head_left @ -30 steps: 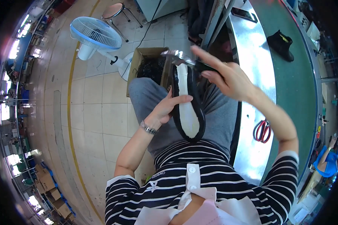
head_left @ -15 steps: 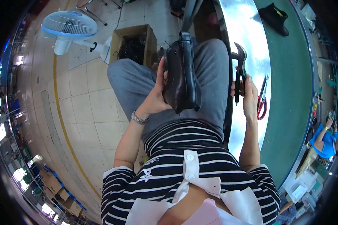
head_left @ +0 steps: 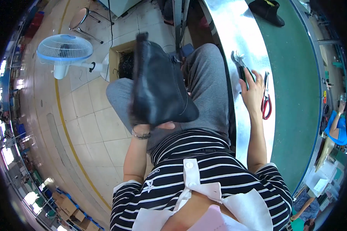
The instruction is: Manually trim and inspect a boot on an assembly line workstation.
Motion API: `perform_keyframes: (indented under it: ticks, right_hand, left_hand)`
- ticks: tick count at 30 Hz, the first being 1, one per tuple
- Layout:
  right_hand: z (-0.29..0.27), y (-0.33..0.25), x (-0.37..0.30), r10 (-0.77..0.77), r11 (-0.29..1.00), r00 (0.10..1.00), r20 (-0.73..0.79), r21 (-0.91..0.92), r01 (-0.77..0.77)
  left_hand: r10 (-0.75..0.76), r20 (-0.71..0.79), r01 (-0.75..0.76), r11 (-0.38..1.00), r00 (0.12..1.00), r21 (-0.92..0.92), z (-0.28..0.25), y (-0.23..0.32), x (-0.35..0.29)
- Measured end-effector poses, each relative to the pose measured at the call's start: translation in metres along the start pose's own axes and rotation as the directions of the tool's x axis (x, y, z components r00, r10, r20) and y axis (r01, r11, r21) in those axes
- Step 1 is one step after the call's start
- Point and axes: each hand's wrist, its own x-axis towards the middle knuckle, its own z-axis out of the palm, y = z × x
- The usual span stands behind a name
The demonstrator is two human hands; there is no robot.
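Observation:
My left hand (head_left: 165, 126) holds up a black leather ankle boot (head_left: 160, 82) over my lap, its toe pointing to the right. Most of that hand is hidden behind the boot, whose far edge is smeared by motion. On the metal bench strip to my right lies a pair of lasting pincers (head_left: 238, 57) with a curved head and dark handles. My right hand (head_left: 253, 92) rests over the handles, fingers stretched and apart. Just right of it lie red-handled scissors (head_left: 266, 102).
A shiny metal strip (head_left: 254, 42) edges the green work surface (head_left: 293, 77), where another dark boot (head_left: 269, 12) lies. On the left stand a fan (head_left: 65, 48) and a round stool (head_left: 79, 19). A cardboard box (head_left: 115, 57) with dark contents sits beyond my knee.
My left hand has turned the boot so its side shows, and moved it left. My right hand has lowered the pincers onto the metal strip and loosened its fingers from them.

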Motion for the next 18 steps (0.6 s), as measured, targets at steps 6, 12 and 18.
perform_keyframes:
  ticks: [6,12,18]
  right_hand:
    - [-0.033,-0.096,-0.033,-0.779,-0.112,0.356,0.516,0.444,-0.889]
    - [-0.055,-0.124,-0.024,-0.466,-0.145,0.774,0.429,0.826,-0.545]
    - [-0.04,-0.121,-0.026,-0.204,0.058,0.932,0.299,0.954,-0.293]
  left_hand:
    - [-0.201,0.448,0.264,0.961,0.871,-0.084,0.06,0.058,0.064]
    - [0.185,-0.421,-0.15,0.982,0.888,0.113,0.047,0.062,0.057]
    - [0.197,-0.147,-0.177,0.974,0.969,0.139,0.025,0.021,0.07]
